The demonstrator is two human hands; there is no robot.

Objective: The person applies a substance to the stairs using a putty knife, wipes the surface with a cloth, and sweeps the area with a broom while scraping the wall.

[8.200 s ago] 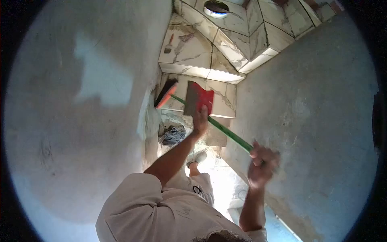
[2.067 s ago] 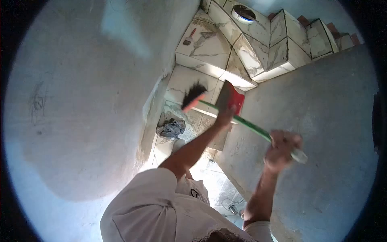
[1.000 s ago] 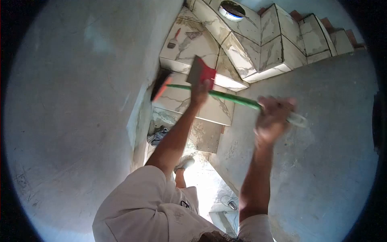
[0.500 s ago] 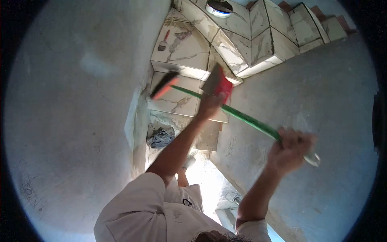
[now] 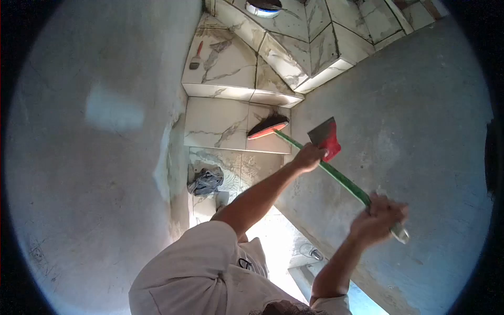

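Observation:
A broom with a green handle (image 5: 344,181) slants across the view, its red and black head (image 5: 268,127) on the right part of a marbled tile step (image 5: 215,122). My left hand (image 5: 310,157) is closed around the middle of the handle and also grips a red scraper (image 5: 330,145) with a wide grey blade pointing up. Near the pale end of the handle, my right hand (image 5: 379,220) wraps round it, slightly blurred. On the step above lies a paintbrush (image 5: 196,56) with a red handle.
More tiled steps (image 5: 328,50) turn up to the right, bearing a white bucket (image 5: 263,8) with dark contents. Crumpled grey plastic (image 5: 206,181) lies on the lower step. Bare plaster walls (image 5: 94,157) flank both sides. Bright light comes from below.
The broom head has swung from the step's left side to its right. My left hand and the scraper have moved right and down; my right hand has shifted slightly down.

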